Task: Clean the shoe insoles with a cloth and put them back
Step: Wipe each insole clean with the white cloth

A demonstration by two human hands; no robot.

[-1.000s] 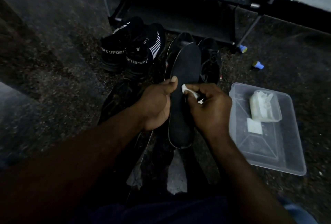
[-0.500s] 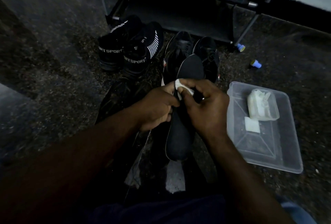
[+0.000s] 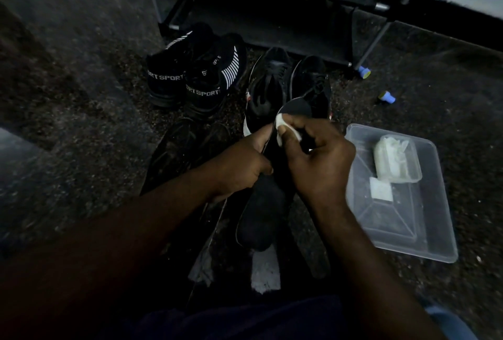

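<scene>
Left of the tray (image 3: 394,217), our left hand (image 3: 239,168) grips the insole (image 3: 261,217) while our right hand (image 3: 318,165), pinching the cloth (image 3: 283,125), has reached its far end, likely completing this pass.

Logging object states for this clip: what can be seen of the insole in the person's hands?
The black insole is long, flat, matte, with a thin paler rim. It is held above the floor, pointing away from the person. The left hand grips its left edge mid-length; the right hand pinches a small white cloth against its far part. The hands hide its middle.
</scene>
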